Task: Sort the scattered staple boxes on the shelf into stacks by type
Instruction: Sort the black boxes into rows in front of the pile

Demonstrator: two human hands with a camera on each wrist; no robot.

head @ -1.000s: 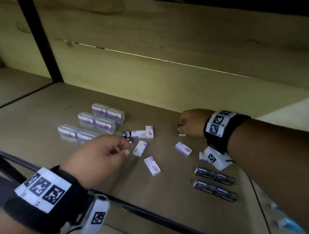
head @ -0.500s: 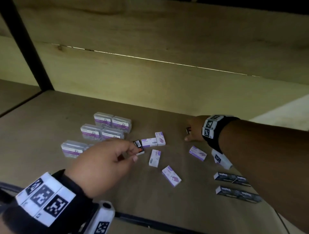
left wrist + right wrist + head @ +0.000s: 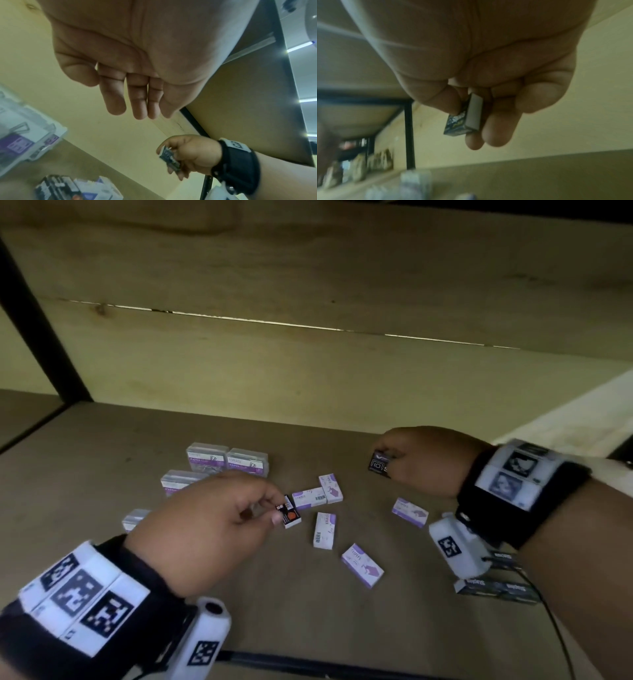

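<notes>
Staple boxes lie scattered on the brown shelf (image 3: 102, 440): five white-and-purple ones (image 3: 323, 530) loose mid-shelf, at least four clear-lidded purple packs (image 3: 246, 462) grouped to the left, and two long dark boxes (image 3: 496, 590) at the right edge. Pale wooden boards back the shelf, with a black post at left. The right hand (image 3: 424, 460) pinches a small dark box (image 3: 378, 465) in the air; the left hand (image 3: 212, 525) touches a small black-and-orange box (image 3: 291, 515) with thumb and fingertip.

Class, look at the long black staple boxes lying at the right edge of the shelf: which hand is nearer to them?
Right. The right hand holds a small box just behind the long black boxes; the left hand is far across the shelf.
</notes>
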